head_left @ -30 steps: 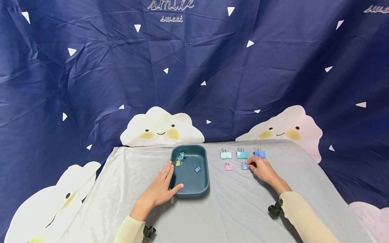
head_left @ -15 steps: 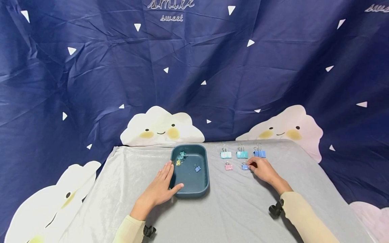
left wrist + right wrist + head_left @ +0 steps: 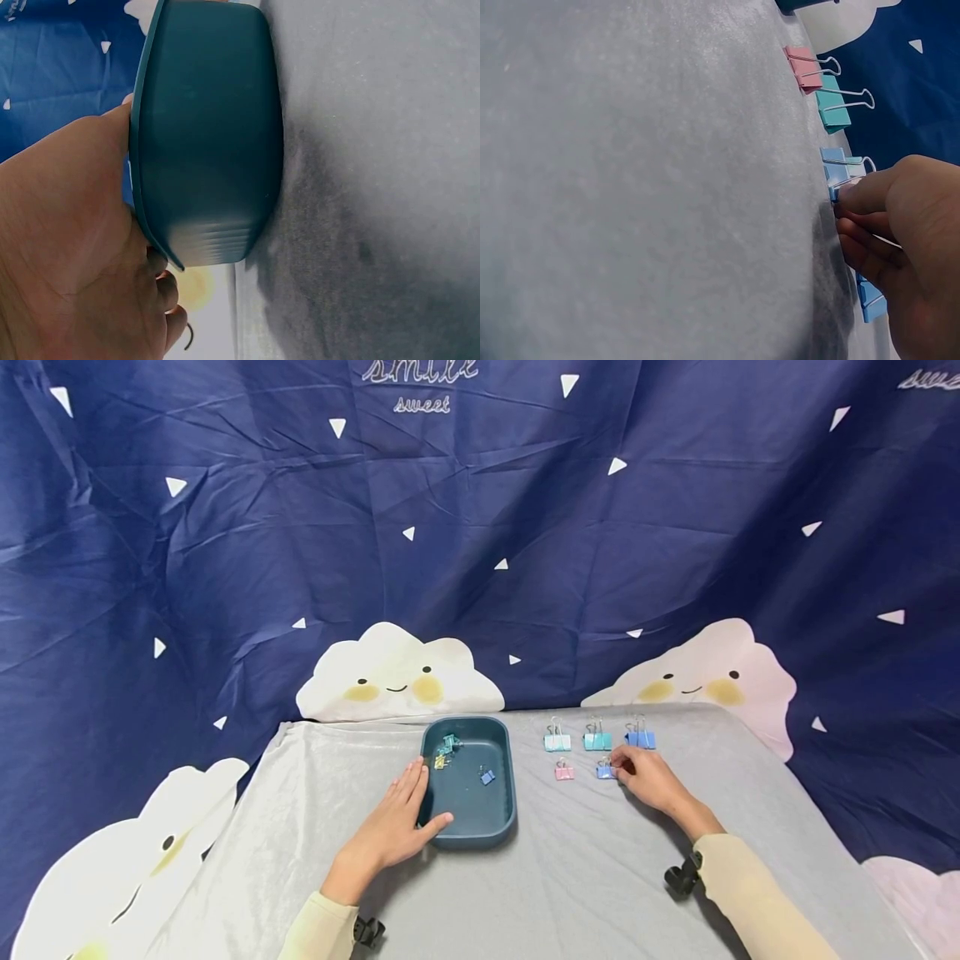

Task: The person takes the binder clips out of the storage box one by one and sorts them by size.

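At the right, the right hand (image 3: 651, 779) pinches the right end of a small blue binder clip (image 3: 604, 772) standing on the cloth. Its thumb (image 3: 866, 196) lies against that clip in the right wrist view, and the other fingertips are partly hidden. The left hand (image 3: 393, 822) rests with straight fingers along the left rim of a dark teal tray (image 3: 480, 837), thumb over the near corner. Inside the tray lie a small blue clip (image 3: 487, 776), a yellow clip (image 3: 441, 762) and teal clips (image 3: 449, 744).
A pink small clip (image 3: 565, 773) stands left of the pinched one. Behind them is a row of larger clips: pale teal (image 3: 557, 742), teal (image 3: 597, 742) and blue (image 3: 641, 740). A grey cloth (image 3: 570, 877) covers the table, with a navy curtain (image 3: 480, 602) behind it.
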Available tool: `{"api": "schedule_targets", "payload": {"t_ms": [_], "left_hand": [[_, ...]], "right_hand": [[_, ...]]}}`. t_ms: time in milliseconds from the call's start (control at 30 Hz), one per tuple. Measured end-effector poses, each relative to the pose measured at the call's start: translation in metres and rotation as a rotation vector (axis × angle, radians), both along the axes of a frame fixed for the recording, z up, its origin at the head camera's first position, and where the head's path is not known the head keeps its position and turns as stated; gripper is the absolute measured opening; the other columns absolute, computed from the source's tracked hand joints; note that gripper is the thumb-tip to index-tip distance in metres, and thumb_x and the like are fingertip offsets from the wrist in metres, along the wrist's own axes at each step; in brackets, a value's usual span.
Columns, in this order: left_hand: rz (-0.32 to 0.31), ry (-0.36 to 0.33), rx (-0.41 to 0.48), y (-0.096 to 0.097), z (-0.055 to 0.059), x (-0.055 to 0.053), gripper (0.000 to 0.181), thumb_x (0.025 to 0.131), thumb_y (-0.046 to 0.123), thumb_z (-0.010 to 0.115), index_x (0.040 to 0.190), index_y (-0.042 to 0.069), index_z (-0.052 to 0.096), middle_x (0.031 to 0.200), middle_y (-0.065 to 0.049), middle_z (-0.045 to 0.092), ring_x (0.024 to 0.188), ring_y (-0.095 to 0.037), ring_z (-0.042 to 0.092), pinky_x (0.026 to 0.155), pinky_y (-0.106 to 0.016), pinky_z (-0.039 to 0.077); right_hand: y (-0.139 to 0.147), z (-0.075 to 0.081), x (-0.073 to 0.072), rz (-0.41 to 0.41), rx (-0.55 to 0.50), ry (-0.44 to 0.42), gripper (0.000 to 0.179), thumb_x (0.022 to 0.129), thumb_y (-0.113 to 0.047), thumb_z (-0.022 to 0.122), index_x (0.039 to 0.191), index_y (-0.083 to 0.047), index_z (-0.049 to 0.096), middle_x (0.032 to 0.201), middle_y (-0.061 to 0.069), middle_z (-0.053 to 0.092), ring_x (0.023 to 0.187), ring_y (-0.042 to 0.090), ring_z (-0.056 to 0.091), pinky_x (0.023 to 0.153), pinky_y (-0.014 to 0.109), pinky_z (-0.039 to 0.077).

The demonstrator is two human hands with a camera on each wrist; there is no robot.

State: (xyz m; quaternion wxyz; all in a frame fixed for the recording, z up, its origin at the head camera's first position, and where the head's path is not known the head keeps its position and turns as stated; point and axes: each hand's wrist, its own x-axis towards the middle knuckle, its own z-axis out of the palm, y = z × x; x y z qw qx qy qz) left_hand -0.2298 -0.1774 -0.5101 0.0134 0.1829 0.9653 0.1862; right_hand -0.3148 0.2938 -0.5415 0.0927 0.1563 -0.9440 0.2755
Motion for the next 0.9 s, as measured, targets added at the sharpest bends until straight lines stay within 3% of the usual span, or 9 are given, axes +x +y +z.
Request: {"api": "schedule_targets", "payload": {"t_ms": [167, 433, 667, 900], "left_hand": [[0.0, 0.005, -0.001, 0.001, 0.0, 0.0, 0.1, 0.104, 0.067, 0.052, 0.169, -0.002, 0.018, 0.18, -0.017, 0.009, 0.168, -0.034, 0.011, 0.136, -0.053, 0.018], [-0.002, 0.004, -0.001, 0.001, 0.0, 0.001, 0.101, 0.104, 0.067, 0.052, 0.169, -0.001, 0.017, 0.18, -0.017, 0.009, 0.167, -0.035, 0.011, 0.136, -0.053, 0.018], [0.0, -0.003, 0.008, 0.002, 0.0, 0.0, 0.101, 0.104, 0.068, 0.051, 0.169, -0.001, 0.017, 0.18, -0.016, 0.008, 0.168, -0.033, 0.009, 0.137, -0.053, 0.017], [0.006, 0.0, -0.003, 0.001, 0.0, 0.0, 0.101, 0.104, 0.069, 0.051, 0.169, -0.001, 0.018, 0.18, -0.014, 0.007, 0.168, -0.033, 0.011, 0.136, -0.053, 0.017]], "right_hand": [[0.0, 0.001, 0.0, 0.003, -0.024, -0.014, 0.018, 0.096, 0.003, 0.071, 0.114, 0.0, 0.073, 0.1, 0.01, 0.075, 0.09, 0.02, 0.069, 0.078, 0.038, 0.059], [-0.003, 0.006, 0.003, -0.018, -0.04, 0.003, 0.024, 0.099, -0.002, 0.069, 0.122, 0.002, 0.069, 0.116, 0.019, 0.069, 0.097, 0.029, 0.069, 0.084, 0.049, 0.06], [-0.014, 0.02, 0.0, -0.011, -0.049, 0.044, 0.027, 0.099, -0.001, 0.068, 0.126, 0.001, 0.069, 0.119, 0.016, 0.07, 0.099, 0.03, 0.072, 0.085, 0.049, 0.062], [-0.041, 0.037, -0.005, 0.071, -0.054, 0.108, 0.027, 0.097, 0.002, 0.07, 0.124, 0.001, 0.07, 0.121, 0.017, 0.071, 0.098, 0.029, 0.072, 0.084, 0.046, 0.063]]}}
